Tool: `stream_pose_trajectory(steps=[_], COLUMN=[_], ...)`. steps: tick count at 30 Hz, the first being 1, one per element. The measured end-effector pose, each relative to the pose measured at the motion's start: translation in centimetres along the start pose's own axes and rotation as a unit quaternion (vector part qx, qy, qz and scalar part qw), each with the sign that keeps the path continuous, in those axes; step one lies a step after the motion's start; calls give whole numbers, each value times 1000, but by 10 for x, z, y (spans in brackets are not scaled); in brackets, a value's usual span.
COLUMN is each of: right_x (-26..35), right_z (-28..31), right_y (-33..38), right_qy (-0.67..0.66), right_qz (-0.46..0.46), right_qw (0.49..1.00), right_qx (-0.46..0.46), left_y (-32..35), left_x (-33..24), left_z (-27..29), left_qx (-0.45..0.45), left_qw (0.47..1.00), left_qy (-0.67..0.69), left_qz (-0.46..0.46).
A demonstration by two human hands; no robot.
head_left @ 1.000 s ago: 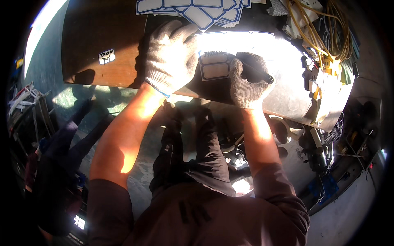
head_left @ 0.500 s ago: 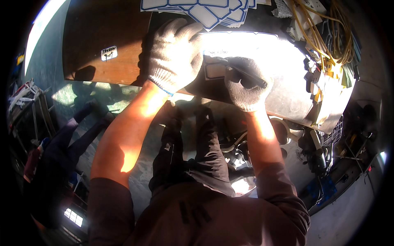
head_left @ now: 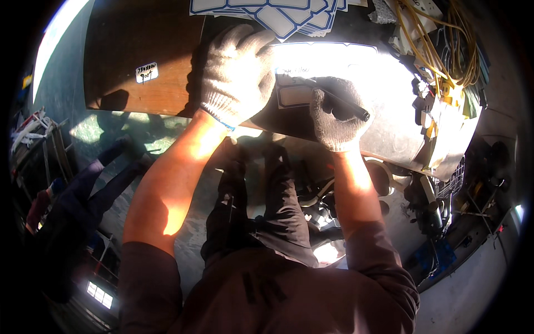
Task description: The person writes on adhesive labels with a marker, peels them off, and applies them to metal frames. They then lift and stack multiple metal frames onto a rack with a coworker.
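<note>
Gripping a black marker pen (head_left: 340, 100) in a closed fist, the right hand (head_left: 336, 114) in a white knitted glove holds its tip on a small white label with blue border (head_left: 295, 96). This label lies on a shiny metal sheet (head_left: 389, 83), bright with sun glare. The left hand (head_left: 236, 75), also gloved, rests flat and spread just beside the label. Sheets of blue-bordered white stickers (head_left: 278, 11) lie above, a brown wooden board (head_left: 139, 50) at left, tangled yellow cables (head_left: 439, 44) at right.

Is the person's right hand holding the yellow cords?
No, the right hand grips a black pen; the yellow cords lie apart from it.
</note>
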State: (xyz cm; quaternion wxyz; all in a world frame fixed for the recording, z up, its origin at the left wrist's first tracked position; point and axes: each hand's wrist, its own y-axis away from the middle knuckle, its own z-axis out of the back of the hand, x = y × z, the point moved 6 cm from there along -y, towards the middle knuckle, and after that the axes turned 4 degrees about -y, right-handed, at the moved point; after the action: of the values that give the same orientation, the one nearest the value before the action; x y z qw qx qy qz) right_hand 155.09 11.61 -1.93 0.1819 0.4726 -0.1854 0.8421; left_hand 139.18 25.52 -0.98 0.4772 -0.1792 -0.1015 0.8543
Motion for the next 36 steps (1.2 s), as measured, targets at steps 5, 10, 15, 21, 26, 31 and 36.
stream_pose_trajectory(steps=[5,10,15,21,26,31,36], right_x=[5,3,1,-5,-1,-8,-5], right_z=[0,1,2,0,1,0,2], right_y=[-4,-3,0,-1,0,4,3], right_qy=[19,-7,-18,30,25,-11,0], right_qz=[103,63,-37,34,25,11,-1], right_qw=[994,998,999,998,999,995,996], right_qx=[-26,-20,-12,-39,-35,-96,-87], left_y=[-1,0,0,-1,0,1,-2], left_x=[-1,-1,-2,-1,0,0,-2], left_z=[1,1,1,1,-1,-1,3], left_qx=[4,3,-10,4,-1,-4,9], left_qw=[1000,1000,1000,1000,1000,1000,1000], left_qy=[-10,-8,-10,-7,-4,-1,-4], left_qz=[5,7,4,5,1,0,4])
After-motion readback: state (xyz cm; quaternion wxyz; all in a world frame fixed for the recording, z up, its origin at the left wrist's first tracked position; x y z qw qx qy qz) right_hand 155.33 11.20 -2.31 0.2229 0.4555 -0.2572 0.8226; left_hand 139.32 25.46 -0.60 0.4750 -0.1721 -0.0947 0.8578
